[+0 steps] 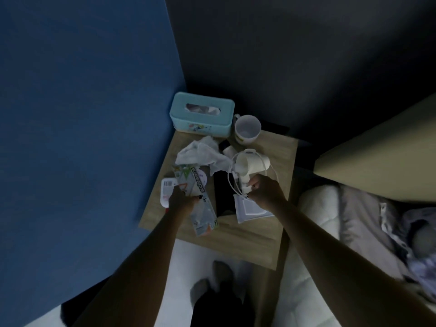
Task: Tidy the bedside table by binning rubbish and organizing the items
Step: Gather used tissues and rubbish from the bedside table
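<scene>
A long clear packet (200, 199) in the left hand (181, 199) carries a dark strip of bold lettering, too blurred to read. Left of the packet, a white pack (166, 188) shows a barcode label, its digits illegible.

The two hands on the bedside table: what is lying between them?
In the head view, a flat black slab, perhaps a phone or tablet, lies on the table between the left hand and right hand.
</scene>
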Tool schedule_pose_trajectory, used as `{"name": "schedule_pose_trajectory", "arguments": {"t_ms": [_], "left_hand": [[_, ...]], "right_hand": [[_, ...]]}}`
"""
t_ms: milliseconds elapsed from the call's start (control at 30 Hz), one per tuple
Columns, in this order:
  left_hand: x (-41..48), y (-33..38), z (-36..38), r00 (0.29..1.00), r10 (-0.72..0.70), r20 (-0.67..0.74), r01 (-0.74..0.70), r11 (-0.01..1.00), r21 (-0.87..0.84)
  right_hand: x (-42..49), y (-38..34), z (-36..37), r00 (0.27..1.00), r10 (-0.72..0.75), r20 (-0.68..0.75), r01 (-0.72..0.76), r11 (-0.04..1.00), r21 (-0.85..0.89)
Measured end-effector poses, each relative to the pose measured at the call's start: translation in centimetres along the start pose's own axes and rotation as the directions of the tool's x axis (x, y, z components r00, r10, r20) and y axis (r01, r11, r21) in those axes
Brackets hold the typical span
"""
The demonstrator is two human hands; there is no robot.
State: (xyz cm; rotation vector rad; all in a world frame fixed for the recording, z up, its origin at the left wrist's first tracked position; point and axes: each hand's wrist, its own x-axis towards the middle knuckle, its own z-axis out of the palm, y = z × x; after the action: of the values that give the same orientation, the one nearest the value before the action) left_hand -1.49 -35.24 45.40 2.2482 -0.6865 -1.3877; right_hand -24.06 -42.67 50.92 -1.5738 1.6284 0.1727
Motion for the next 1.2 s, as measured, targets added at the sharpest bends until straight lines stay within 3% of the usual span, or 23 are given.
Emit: {"name": "schedule_pose_trajectory", "arguments": {"t_ms": [400, 567, 733, 867, 1000, 1200], "left_hand": [[-2.7, 1.3, -1.0, 0.991, 0.106, -0.081, -0.096, 0.988, 0.117], [-6.2, 1.0, -3.9, 0.954, 0.29, -0.078, -0.249, 0.909, 0.335], [-11.5, 1.8, -7.4, 0.908, 0.41, -0.091, -0.345, 0.852, 0.394], [-14.8, 1.5, -8.5, 0.897, 0.42, -0.136, -0.353, 0.867, 0.351], [-16.9, 1.1, -8.5, 0.893, 0.42, -0.158, -0.35, 0.873, 0.339], [-16.3, -0.8, -7.1, 0.897, 0.364, -0.249, -0.321, 0.926, 0.199]], "right_hand": [[-0.9, -0.5, 0.7, 0.999, -0.048, 0.001, 0.048, 0.996, -0.072], [-3.4, -1.5, -0.3, 0.999, -0.034, -0.038, 0.03, 0.995, -0.091], [-8.2, -3.2, -1.5, 0.995, -0.014, -0.095, 0.017, 1.0, 0.026], [-11.7, -4.8, -1.5, 0.987, -0.061, -0.146, 0.059, 0.998, -0.017], [-13.8, -5.6, -1.3, 0.98, -0.044, -0.196, 0.054, 0.997, 0.048], [-12.4, -5.5, -0.8, 0.976, -0.088, -0.201, 0.103, 0.992, 0.068]]}}
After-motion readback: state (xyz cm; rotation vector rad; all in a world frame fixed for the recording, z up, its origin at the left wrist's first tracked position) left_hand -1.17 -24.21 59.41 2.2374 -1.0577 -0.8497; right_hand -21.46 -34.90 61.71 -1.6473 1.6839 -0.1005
